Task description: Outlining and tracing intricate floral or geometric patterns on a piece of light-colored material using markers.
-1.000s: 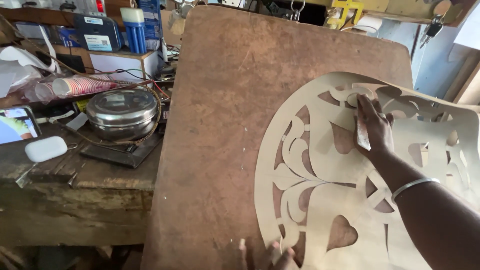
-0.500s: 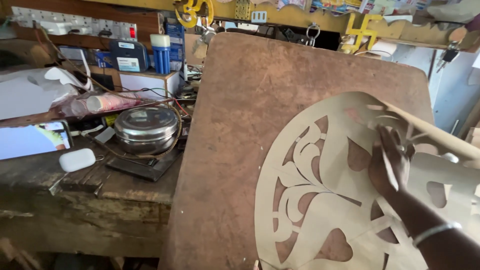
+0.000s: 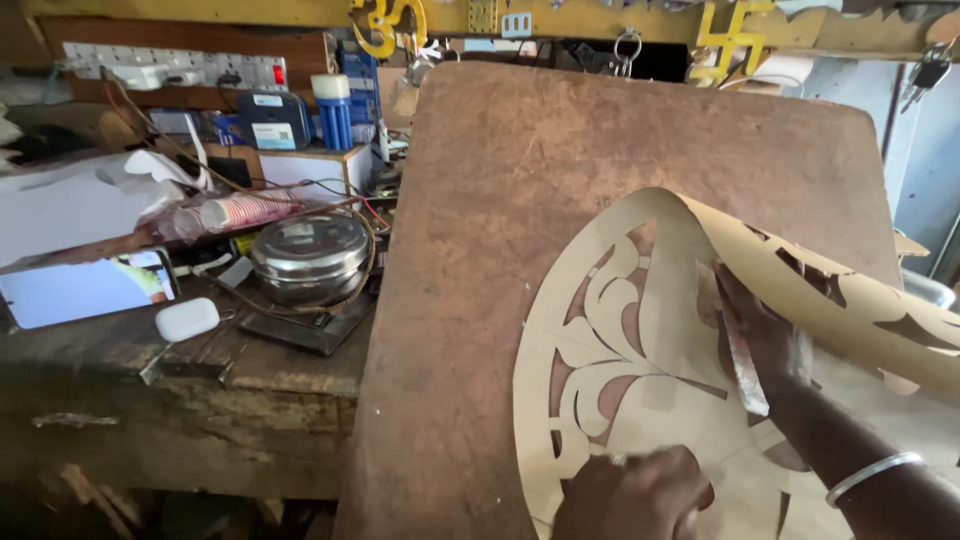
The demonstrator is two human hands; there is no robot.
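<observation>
Right hand (image 3: 765, 345) grasps curled stencil sheet (image 3: 620, 340) at frame right; left hand (image 3: 635, 495), clenched, presses its lower edge onto brown board (image 3: 520, 200).

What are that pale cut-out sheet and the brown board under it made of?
The cut-out sheet looks like thin card or flexible laminate, matte beige: its right side curls over without creasing. The board seems to be pressed hardboard, mottled dull brown with rounded corners.

The cut-out sheet (image 3: 640, 340), flat on the brown board (image 3: 560, 200) a second ago, now has its 3 o'clock side lifted and curled over. The right hand (image 3: 765, 345) has slid beneath that fold. The left hand (image 3: 635, 495) has come up onto the sheet at 6 o'clock.
</observation>
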